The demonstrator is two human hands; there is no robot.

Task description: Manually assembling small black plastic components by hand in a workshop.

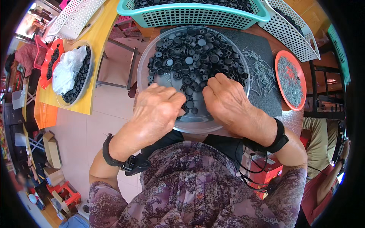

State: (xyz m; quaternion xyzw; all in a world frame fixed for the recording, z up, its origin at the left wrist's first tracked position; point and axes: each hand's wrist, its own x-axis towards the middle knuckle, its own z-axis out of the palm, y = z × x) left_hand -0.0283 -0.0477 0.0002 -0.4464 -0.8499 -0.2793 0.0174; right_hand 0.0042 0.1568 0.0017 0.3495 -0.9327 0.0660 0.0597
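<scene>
A wide, clear round plastic tub (141,64) holds many small black plastic caps (201,57) and ring-like parts, heaped toward its far side. Over its near left part is my left hand (161,105), with curled fingers pinched together; something dark shows at the fingertips, too covered to name. A few loose caps (189,104) lie just right of it. My right hand (227,98) is closed too, knuckles up, above the tub's near right part, and its fingertips are hidden beneath it. Some thin metal screws (167,78) lie on the tub's bottom between the hands.
Right of the tub, loose screws (261,72) lie on a dark foam mat (272,104), beside a red plate (303,81) of screws. A teal basket (194,19) and a white basket (308,45) stand behind. A yellow table (85,97) at left carries more black parts.
</scene>
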